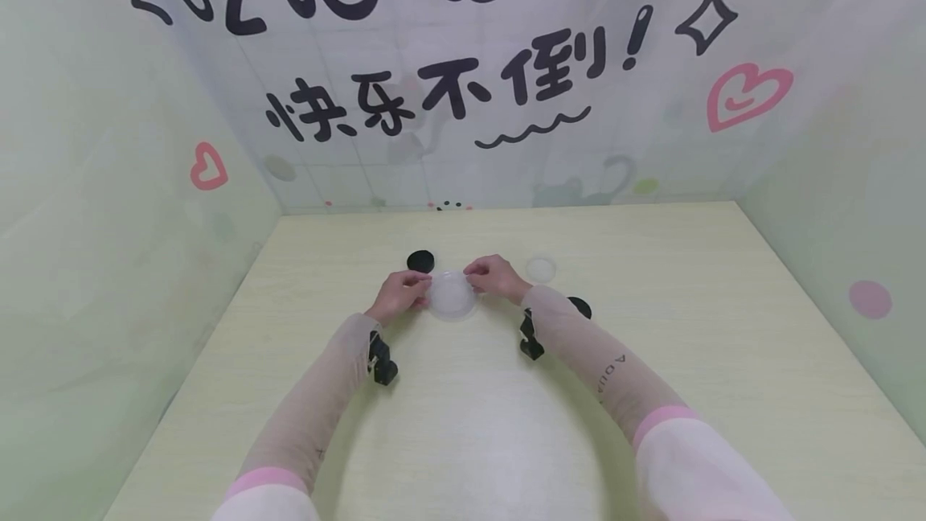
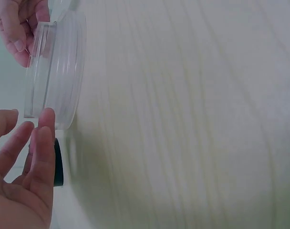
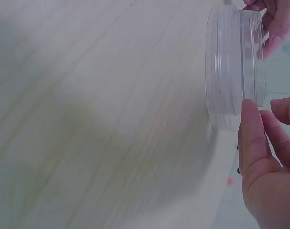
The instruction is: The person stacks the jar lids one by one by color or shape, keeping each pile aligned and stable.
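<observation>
1. The clear round stack (image 1: pixel 452 296) stands on the pale tabletop (image 1: pixel 463 424) between the two hands, a narrower upper tier (image 2: pixel 37 71) over a broader lower tier (image 2: pixel 71 71).
2. The left hand (image 1: pixel 399 296) is at the stack's left edge, neither clenched nor clasping; its relaxed fingers seem to touch the rim, thumb apart from them.
3. The right hand (image 1: pixel 499 276) mirrors it at the stack's right edge, fingertips at the upper tier, fingers loose.
4. Clear plastic shows poorly here, so I cannot say how many pieces make up the stack or how firmly they seat.
5. To handle it well, I would keep the fingertips opposite each other, press evenly from both sides and keep the upper tier level, since one-sided force could tilt or slide it.
6. A black disc (image 1: pixel 420 261) lies just beyond the stack to its left, close to the left fingers, so a wide swing there could knock it.
7. A thin clear disc (image 1: pixel 541 270) lies right of the stack, past the right hand; another black disc (image 1: pixel 581 309), farther right, is partly covered by the right sleeve (image 1: pixel 600 352).
</observation>
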A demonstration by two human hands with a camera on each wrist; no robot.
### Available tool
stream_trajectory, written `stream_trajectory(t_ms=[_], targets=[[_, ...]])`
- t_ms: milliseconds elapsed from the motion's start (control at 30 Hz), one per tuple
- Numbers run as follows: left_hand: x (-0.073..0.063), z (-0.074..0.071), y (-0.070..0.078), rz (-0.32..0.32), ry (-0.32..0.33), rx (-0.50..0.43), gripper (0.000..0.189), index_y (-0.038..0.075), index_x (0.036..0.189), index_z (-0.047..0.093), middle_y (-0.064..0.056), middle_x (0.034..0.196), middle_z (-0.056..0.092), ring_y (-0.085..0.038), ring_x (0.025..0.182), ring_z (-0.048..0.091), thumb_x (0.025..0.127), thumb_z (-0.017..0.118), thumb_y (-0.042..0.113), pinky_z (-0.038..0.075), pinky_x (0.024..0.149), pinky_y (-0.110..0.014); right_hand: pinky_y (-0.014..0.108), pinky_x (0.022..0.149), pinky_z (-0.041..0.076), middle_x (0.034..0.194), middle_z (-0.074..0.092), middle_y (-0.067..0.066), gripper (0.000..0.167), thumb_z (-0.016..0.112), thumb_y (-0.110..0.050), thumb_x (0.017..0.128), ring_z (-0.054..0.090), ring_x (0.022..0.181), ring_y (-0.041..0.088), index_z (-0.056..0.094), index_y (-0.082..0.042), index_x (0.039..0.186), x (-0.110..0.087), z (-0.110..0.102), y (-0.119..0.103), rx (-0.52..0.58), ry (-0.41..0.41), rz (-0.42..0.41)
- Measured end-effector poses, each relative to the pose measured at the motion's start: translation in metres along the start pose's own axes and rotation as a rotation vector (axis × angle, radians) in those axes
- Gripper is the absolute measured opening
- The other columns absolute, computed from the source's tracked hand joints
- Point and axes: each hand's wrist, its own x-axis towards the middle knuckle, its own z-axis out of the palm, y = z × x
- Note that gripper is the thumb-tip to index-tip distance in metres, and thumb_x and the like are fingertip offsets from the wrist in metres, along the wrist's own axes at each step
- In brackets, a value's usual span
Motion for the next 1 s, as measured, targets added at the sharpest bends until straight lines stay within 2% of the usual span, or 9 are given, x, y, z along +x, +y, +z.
stream_trajectory(t_ms=[267,400,700,833,1000], targets=[[-0.001,-0.004,0.0,0.03,-0.054,0.061,0.03,0.004,0.113,0.057,-0.014,0.105,0.054,-0.021,0.084,0.058,0.089,0.054,0.021,0.051,0.07,-0.028,0.026,0.071,0.051,0.102,0.059,0.013,0.025,0.054,-0.012,0.088,0.06,0.085,0.02,0.057,0.001,0.11,-0.005,-0.006,0.0,-0.004,-0.007,-0.02],[-0.001,-0.009,0.002,0.064,-0.078,0.089,0.032,0.002,0.115,0.055,-0.015,0.105,0.053,-0.024,0.089,0.058,0.089,0.054,0.021,0.051,0.07,-0.03,0.028,0.073,0.051,0.105,0.058,0.014,0.029,0.052,-0.012,0.089,0.059,0.089,0.023,0.055,0.003,0.114,-0.008,-0.014,-0.003,-0.02,-0.02,-0.032],[0.004,-0.014,0.013,0.129,-0.089,0.103,0.033,0.0,0.116,0.054,-0.015,0.102,0.054,-0.025,0.088,0.057,0.089,0.054,0.019,0.051,0.069,-0.031,0.029,0.074,0.05,0.108,0.057,0.015,0.032,0.05,-0.014,0.09,0.056,0.095,0.026,0.052,0.003,0.117,-0.014,-0.037,-0.005,-0.071,-0.029,-0.044],[0.009,-0.012,0.022,0.125,-0.094,0.097,0.035,0.0,0.118,0.053,-0.015,0.105,0.055,-0.026,0.092,0.056,0.089,0.054,0.019,0.05,0.071,-0.031,0.031,0.076,0.05,0.109,0.056,0.016,0.033,0.05,-0.013,0.09,0.055,0.097,0.029,0.052,0.004,0.118,-0.016,-0.047,-0.003,-0.078,-0.024,-0.048],[0.015,-0.008,0.035,0.098,-0.062,0.093,0.035,0.003,0.119,0.053,-0.012,0.106,0.056,-0.025,0.093,0.053,0.09,0.052,0.022,0.048,0.075,-0.033,0.032,0.076,0.05,0.11,0.055,0.019,0.033,0.05,-0.013,0.09,0.054,0.098,0.031,0.051,0.006,0.117,-0.021,-0.06,0.003,-0.089,-0.014,-0.052]])
